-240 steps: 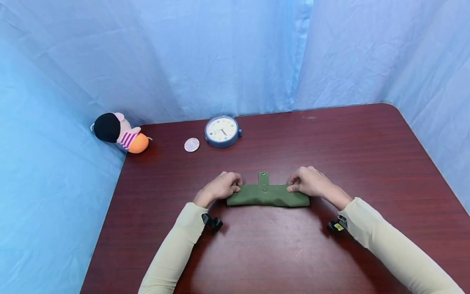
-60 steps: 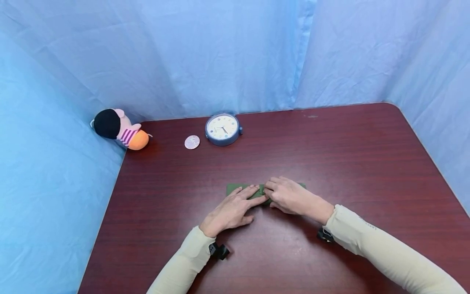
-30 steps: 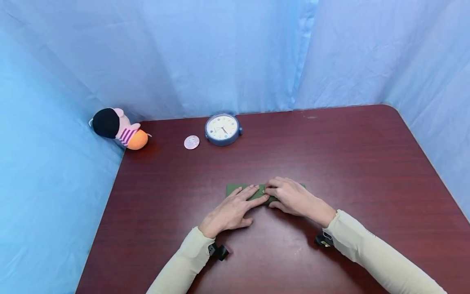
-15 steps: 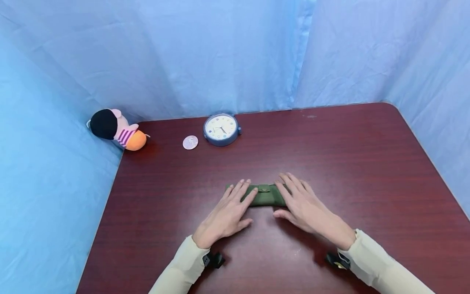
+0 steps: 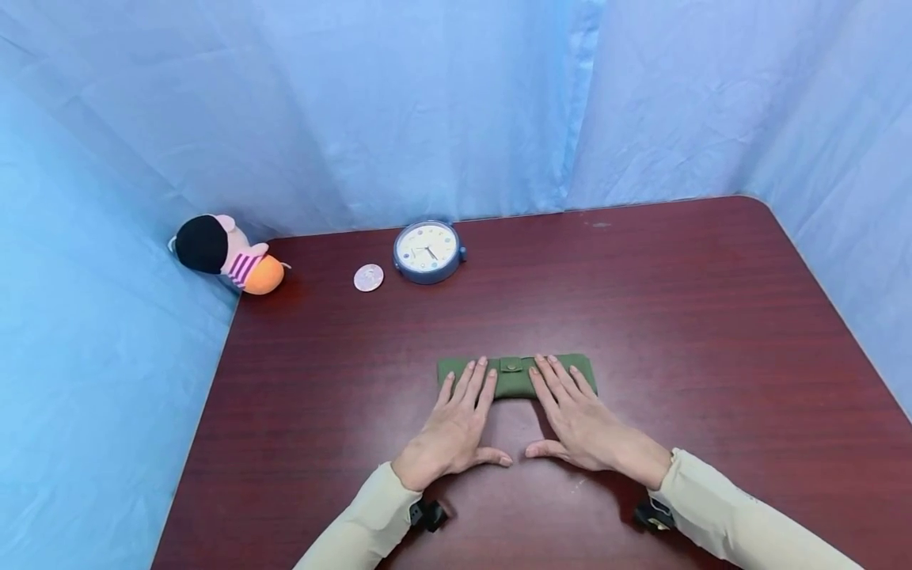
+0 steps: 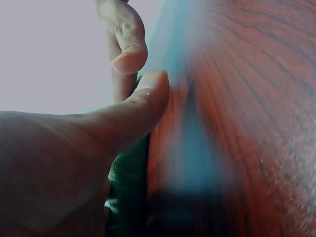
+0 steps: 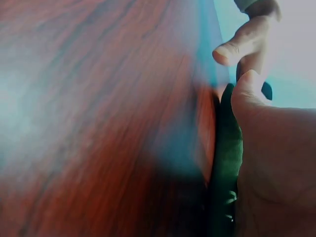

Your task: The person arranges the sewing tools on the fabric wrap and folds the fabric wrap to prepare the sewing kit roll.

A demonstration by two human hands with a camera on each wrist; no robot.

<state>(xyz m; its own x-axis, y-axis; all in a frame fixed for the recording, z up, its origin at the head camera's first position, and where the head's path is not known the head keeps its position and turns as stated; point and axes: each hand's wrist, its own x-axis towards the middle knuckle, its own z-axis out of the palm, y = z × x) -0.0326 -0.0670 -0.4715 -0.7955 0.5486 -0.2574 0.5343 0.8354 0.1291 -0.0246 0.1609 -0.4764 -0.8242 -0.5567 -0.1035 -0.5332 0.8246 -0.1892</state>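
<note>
A folded green fabric pouch [image 5: 513, 386] lies lengthwise on the table in front of the person. Its short snap strap [image 5: 511, 365] is folded down onto the front, the metal stud showing at the middle. My left hand [image 5: 450, 431] rests straight fingers on the pouch's left half, thumb stretched out over the tabletop. On the right half lie the straight fingers of my right hand [image 5: 579, 423], its thumb pointing inward. Both wrist views show the green edge of the pouch [image 6: 127, 190] [image 7: 227, 163] low beside the palm, partly hidden by the hand.
A blue-rimmed clock [image 5: 427, 250] lies face up near the back edge of the dark red table [image 5: 677, 317]. Left of it is a small round badge-like disc [image 5: 368, 278]. A plush toy [image 5: 231, 257] sits at the back left corner. Blue curtains [image 5: 427, 103] surround the table.
The strap, sticking up past the pouch eight seconds ago, is now folded down onto it. My right hand has let go of the strap and moved right; both hands now lie flat.
</note>
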